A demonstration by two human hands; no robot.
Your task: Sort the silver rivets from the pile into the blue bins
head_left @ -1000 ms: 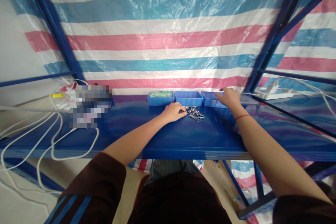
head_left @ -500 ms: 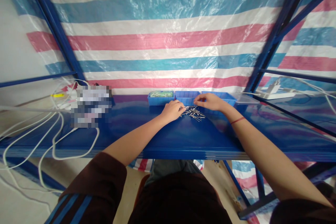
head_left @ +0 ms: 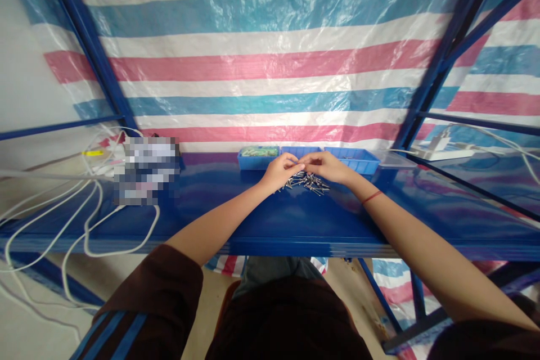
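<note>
A loose pile of thin metal pins, perhaps rivets (head_left: 313, 182), lies on the blue tabletop (head_left: 291, 225). Just above its back edge my left hand (head_left: 282, 171) and my right hand (head_left: 324, 166) come together, fingertips meeting. Both are closed in a pinch; whatever is between the fingers is too small to make out. Behind them stand three blue bins: the left bin (head_left: 253, 163) holds pale green items, the middle bin (head_left: 300, 151) is partly covered by my hands, and the right bin (head_left: 358, 163) shows a few small pieces inside.
White cables (head_left: 99, 225) loop over the table's left side, near a blurred-out object (head_left: 147, 171). A clear plastic lid or tray (head_left: 396, 158) lies right of the bins. Further right is a white power strip (head_left: 442, 149). Blue metal posts (head_left: 439, 76) frame the table before a striped sheet (head_left: 270, 62).
My right hand has moved left and my left hand has lifted slightly off the pile, so their fingertips now meet. More of the pile's left side shows.
</note>
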